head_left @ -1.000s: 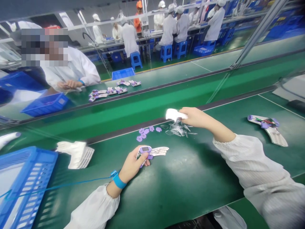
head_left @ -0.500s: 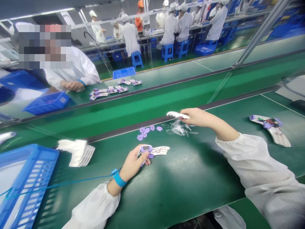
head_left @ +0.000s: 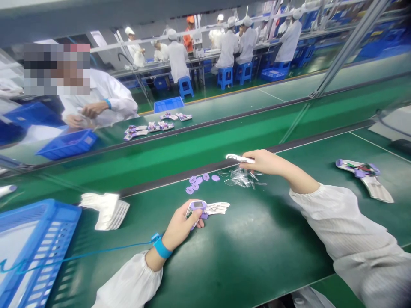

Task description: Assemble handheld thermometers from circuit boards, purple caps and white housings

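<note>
My left hand (head_left: 183,224) is closed around an open thermometer-like housing (head_left: 218,208), white with a purple-framed small screen; the thumb presses on its purple part. The ribbed white handle sticks out to the right. My right hand (head_left: 261,162) is raised over the far part of the table, gripping a curved white plastic piece (head_left: 236,158) by its right end. Beneath that hand lies a pile of clear plastic pieces (head_left: 242,179). Several small purple parts (head_left: 199,180) are scattered left of the pile, beyond my left hand.
White shells (head_left: 107,211) are stacked beside a blue basket (head_left: 53,239) at left. Another open housing (head_left: 366,175) with wires lies at right. A blue cord (head_left: 105,248) runs from my left wristband. Across the green divider, a co-worker (head_left: 105,94) sits near more housings (head_left: 160,125).
The view has shifted slightly. My left hand still holds the housing, and my right hand still holds the white piece over the clear pile. The co-worker's hands have moved.
</note>
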Motion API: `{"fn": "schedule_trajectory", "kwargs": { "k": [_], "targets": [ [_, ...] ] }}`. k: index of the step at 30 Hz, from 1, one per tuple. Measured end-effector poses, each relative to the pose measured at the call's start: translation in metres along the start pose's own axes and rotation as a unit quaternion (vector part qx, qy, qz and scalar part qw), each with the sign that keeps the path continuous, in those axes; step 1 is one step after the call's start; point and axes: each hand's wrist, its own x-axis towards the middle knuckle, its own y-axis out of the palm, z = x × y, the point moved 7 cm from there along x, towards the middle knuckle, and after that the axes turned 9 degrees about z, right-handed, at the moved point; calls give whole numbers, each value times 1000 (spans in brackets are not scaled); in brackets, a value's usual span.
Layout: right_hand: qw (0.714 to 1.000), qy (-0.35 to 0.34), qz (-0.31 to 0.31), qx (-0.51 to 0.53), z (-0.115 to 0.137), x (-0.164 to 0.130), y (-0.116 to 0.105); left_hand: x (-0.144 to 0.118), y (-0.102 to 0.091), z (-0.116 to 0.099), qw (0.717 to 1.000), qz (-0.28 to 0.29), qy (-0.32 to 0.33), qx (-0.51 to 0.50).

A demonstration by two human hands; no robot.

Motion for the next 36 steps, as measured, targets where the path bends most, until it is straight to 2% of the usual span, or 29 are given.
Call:
{"fn": "schedule_trajectory", "kwargs": {
  "k": [6, 11, 13, 15, 18, 20, 24, 27, 29, 33, 36],
  "targets": [
    [999, -37, -3, -10, -2, 3, 1, 1, 0, 0, 1000, -5, 0, -2],
    [998, -25, -50, -30, -3, 2, -7, 2, 0, 0, 1000, -5, 4, -12],
    [998, -34, -48, -27, 5, -4, -7, 2, -1, 1, 1000, -11, 0, -27],
    [997, -71, -29, -18, 20, -14, -3, 3, -4, 3, 998, -24, -7, -55],
    [986, -167, 21, -8, 53, -30, 15, 5, -8, 3, 991, -50, -11, -127],
    [970, -238, 48, -3, 75, -38, 33, 7, -5, 3, 979, -38, -23, -199],
    [944, -330, 22, 0, 100, -41, 77, 11, 7, 2, 954, -3, -40, -297],
    [938, -345, -16, -29, 103, -34, 106, 10, 13, -1, 956, 24, -21, -292],
    [936, -347, -33, -44, 101, -31, 118, 9, 15, -5, 963, 50, 6, -263],
    [930, -354, -61, -81, 104, -33, 119, 5, 13, -11, 979, 49, 39, -194],
    [934, -339, -42, -103, 109, -36, 112, 2, 10, -19, 987, 39, 49, -148]
  ]
}}
